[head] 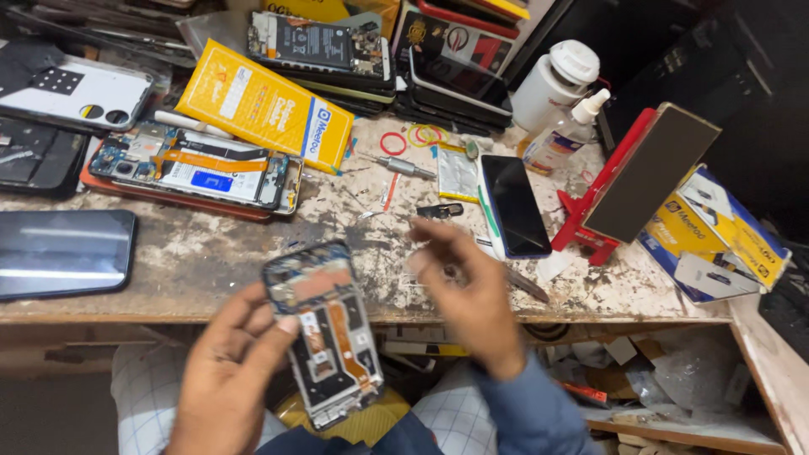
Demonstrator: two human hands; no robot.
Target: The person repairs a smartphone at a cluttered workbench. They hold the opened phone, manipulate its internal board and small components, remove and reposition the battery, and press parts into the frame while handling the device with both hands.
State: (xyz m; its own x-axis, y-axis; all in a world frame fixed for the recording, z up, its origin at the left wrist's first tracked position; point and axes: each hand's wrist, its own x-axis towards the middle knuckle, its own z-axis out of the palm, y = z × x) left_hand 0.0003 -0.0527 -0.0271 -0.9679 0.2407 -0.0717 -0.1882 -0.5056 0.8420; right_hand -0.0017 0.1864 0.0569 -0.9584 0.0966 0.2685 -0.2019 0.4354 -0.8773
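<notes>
My left hand holds an opened phone frame with its back off, orange ribbon cables showing inside, tilted over my lap near the bench edge. My right hand hovers blurred just right of that frame, fingers loosely curled; whether it pinches a small part I cannot tell. A small screwdriver lies on the worn bench beyond my right hand, next to red and yellow rubber bands.
Another opened phone and a yellow box lie at back left. A dark phone lies right of centre, a red stand with a board beyond it. White bottles, stacked phones at back; a black screen at left.
</notes>
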